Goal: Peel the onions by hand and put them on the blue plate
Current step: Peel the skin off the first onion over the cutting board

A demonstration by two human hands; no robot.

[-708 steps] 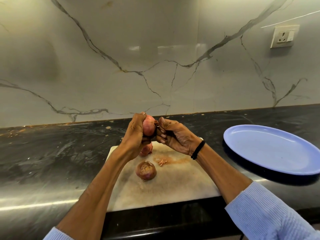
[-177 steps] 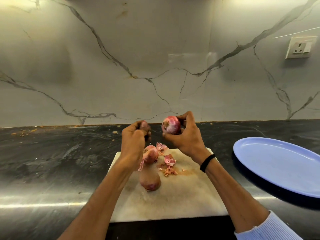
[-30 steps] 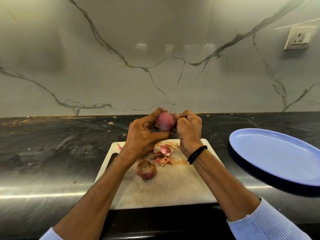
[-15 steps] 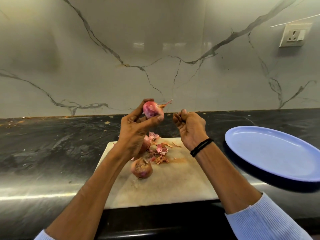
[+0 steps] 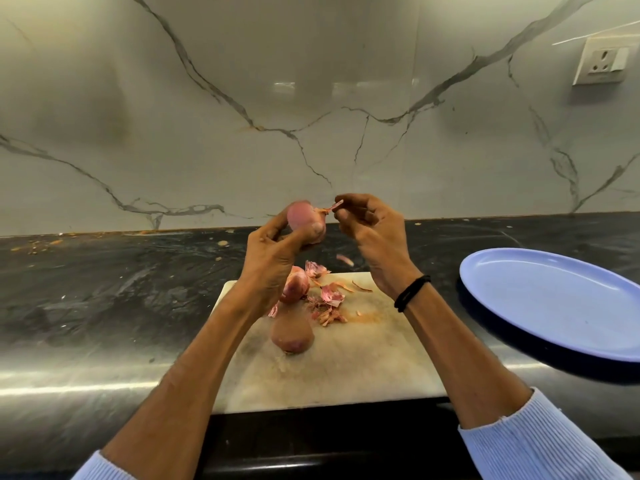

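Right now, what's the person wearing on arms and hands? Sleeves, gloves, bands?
No gloves: the left hand and right hand are bare. Light blue ribbed knit covers the left sleeve and right sleeve, both ending well short of the wrists. A black band circles the right wrist. No rings that I can make out.

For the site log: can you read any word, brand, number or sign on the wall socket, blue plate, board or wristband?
No text can be read in this view.
wall socket: no legible marking; any brand is too small to tell.
blue plate, cutting board, black wristband: plain, no print.
onion held in the left hand, peel strip pinched by the right hand: no sticker.
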